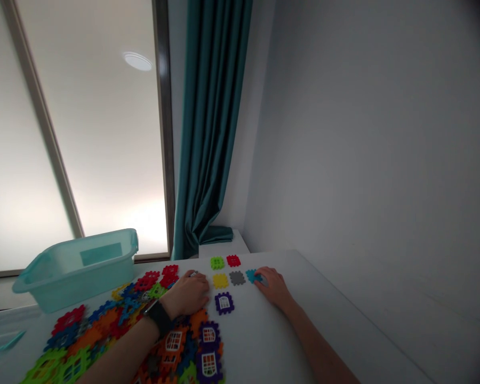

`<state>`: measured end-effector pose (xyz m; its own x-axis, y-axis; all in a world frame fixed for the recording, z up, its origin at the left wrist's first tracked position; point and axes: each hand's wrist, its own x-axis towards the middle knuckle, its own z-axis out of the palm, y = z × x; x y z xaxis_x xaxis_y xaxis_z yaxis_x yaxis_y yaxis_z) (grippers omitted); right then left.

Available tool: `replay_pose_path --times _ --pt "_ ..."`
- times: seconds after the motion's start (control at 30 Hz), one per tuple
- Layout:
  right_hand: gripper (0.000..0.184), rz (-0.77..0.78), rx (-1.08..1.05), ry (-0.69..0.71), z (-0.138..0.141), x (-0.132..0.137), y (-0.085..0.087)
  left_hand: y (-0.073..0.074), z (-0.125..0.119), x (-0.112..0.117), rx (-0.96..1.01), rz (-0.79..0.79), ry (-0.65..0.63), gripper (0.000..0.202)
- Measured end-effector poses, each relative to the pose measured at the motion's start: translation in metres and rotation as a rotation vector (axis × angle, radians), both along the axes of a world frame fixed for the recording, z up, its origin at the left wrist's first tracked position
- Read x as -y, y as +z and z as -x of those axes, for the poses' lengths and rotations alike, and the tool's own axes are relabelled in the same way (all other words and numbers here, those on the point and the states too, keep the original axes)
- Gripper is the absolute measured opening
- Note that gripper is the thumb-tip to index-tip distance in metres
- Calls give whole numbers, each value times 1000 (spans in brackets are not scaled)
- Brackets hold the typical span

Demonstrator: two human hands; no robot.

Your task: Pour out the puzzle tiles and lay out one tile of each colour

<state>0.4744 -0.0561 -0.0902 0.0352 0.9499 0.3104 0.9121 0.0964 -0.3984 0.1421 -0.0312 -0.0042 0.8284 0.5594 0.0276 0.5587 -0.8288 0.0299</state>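
Observation:
Between the thumb and fingers of my right hand [274,287] is a blue interlocking tile [252,276], lying on the white table [260,336]. Left of it are a grey tile [237,278] and a yellow tile [220,281]. Behind those sit a green tile [217,262] and a red tile [233,261], and a purple window tile [224,303] is in front. My left hand [190,293], with a dark watch on the wrist, is closed at the right edge of the tile pile [104,322]. A small grey-white bit shows at its fingertips; what it holds is mostly hidden.
A translucent teal tub [84,266] stands behind the pile at the left. Two purple window tiles [208,365] lie at the pile's near right edge. A clear container [4,336] is at far left. A grey wall [364,186] borders the table's right; a green curtain [212,117] hangs behind.

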Motion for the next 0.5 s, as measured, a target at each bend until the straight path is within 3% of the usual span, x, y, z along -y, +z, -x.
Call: replay_pose_path --times 0.33,0.5 --pt "37 -46 -39 14 2 7 3 0 0 0 37 -10 67 22" --pt "36 -64 -47 79 18 10 11 7 9 0 74 -8 84 25"
